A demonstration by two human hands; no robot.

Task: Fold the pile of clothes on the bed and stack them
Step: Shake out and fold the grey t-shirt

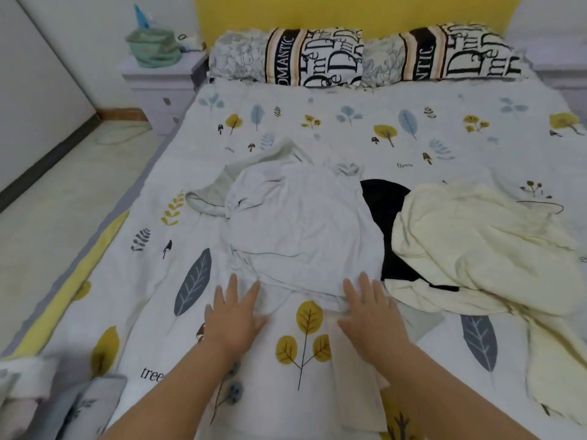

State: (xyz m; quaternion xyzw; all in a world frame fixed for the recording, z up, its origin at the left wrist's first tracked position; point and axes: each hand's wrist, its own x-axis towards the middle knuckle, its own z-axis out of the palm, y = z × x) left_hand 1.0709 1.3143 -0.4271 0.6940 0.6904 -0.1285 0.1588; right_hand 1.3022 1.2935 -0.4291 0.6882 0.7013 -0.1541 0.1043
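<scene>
My left hand [233,315] lies flat, fingers straight and spread, pressing the near hem of the white garment [301,230]. My right hand [370,309] lies the same way on the hem's other corner, palm down, gripping nothing. Neither hand has hold of cloth; both only rest on it.

The white garment is my landmark. It lies rumpled in the middle of the bed [317,122], with creases running across its lower half and one sleeve bunched at its left shoulder. A pale green garment [216,185] pokes out from under its far-left edge. A black garment [384,223] touches its right side and is partly under it. The cream garment [476,246] lies right of that, overlapping the black one. No folded stack is visible, so I judge the task barely begun.

Risks, as I judge them:
- Smoothing with flat palms may drag the garment over the leaf-print sheet and shift the green piece beneath.
- The creases may get folded in if I am hasty.
- White on a pale sheet hides the hem line; I may grab the sheet too.
- Lifting the right side could catch the black garment.
</scene>
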